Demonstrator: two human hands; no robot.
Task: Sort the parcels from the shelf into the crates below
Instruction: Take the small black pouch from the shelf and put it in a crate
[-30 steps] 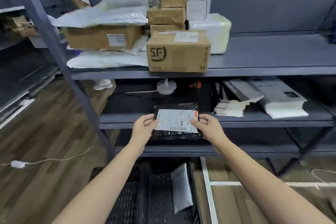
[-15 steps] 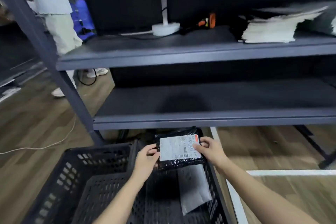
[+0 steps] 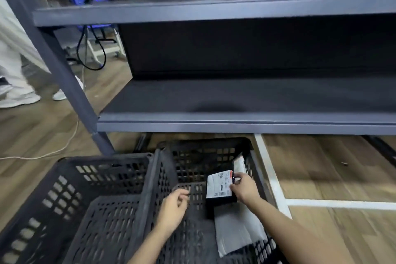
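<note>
Pinches black parcel (image 3: 218, 186) at its right edge with right grip (image 3: 244, 188), low inside right crate (image 3: 205, 142), over white mailer (image 3: 235, 229). Hangs left grip (image 3: 173, 208) just left of it, fingers loosely curled, holding nothing.

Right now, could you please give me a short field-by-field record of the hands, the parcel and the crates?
right hand: pinches the black parcel by its right edge
left hand: loosely curled, holds nothing, over the right crate
black parcel: label side up, low inside the right crate
white mailer: lies in the right crate, partly beneath the black parcel
left crate: stands against the right crate's left wall
</note>
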